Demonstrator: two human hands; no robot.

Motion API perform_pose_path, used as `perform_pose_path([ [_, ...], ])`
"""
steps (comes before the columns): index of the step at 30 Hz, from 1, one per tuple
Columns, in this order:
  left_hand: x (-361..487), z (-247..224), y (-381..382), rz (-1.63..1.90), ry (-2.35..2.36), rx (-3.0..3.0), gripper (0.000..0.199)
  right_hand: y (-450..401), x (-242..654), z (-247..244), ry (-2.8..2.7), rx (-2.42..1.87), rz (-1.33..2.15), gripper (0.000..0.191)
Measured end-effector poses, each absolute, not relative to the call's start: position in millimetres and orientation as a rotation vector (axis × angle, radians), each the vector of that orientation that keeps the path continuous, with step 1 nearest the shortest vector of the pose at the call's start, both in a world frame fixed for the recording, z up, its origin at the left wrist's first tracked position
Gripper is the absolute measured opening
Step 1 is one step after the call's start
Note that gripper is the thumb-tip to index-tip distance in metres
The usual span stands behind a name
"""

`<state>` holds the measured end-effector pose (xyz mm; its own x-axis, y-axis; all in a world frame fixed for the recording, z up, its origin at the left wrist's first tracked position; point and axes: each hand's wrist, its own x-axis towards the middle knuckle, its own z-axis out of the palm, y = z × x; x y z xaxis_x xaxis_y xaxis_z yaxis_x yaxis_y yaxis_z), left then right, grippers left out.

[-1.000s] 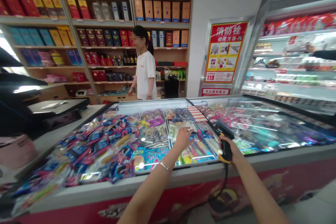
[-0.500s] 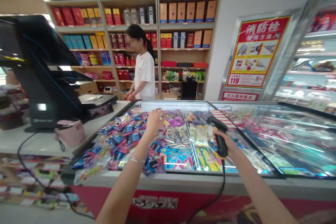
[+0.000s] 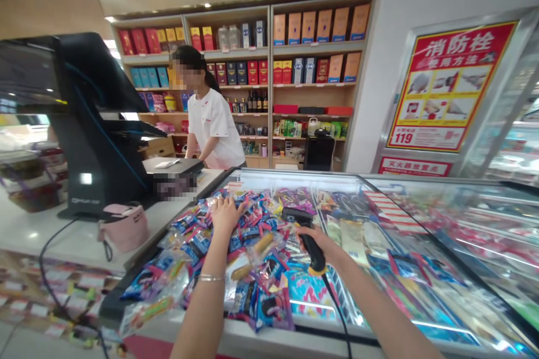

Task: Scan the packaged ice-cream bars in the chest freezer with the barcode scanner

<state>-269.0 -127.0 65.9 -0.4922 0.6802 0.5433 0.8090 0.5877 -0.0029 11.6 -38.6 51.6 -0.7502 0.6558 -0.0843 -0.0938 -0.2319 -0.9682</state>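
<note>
My left hand (image 3: 226,214) rests on a heap of blue and pink snack packets (image 3: 197,247), its fingers spread over the far part of the pile. A silver bracelet circles that wrist. My right hand (image 3: 314,238) is wrapped round the grip of a black and yellow barcode scanner (image 3: 315,253), whose head points left above the packets. Its cable hangs down toward the front edge. Clear bags with yellow-brown contents (image 3: 242,272) lie between the two hands. Beneath the scanner, a blue and pink package (image 3: 309,294) shows inside the glass-topped freezer (image 3: 337,171).
A black checkout terminal (image 3: 88,140) and a pink pouch (image 3: 124,228) stand on the left counter (image 3: 158,210). Behind it a person in a white shirt (image 3: 213,129) leans forward. Boxed goods fill shelves (image 3: 314,87) at the back; a red poster (image 3: 455,90) hangs right.
My left hand has moved left and down onto the packets. My right hand has brought the scanner left. Clear bags now lie between them. The person has leaned over the counter; the view has shifted.
</note>
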Motion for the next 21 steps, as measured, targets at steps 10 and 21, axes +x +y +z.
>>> perform_pose_path([
  [10, -245, 72, -136, -0.411, -2.25, -1.473, 0.048, -46, 21, 51, -1.529, -0.727, 2.01, 0.027],
  [21, -199, 79, -129, -1.018, -2.054, -1.538, 0.058, -50, 22, 51, -1.388, -0.786, 1.97, 0.025],
])
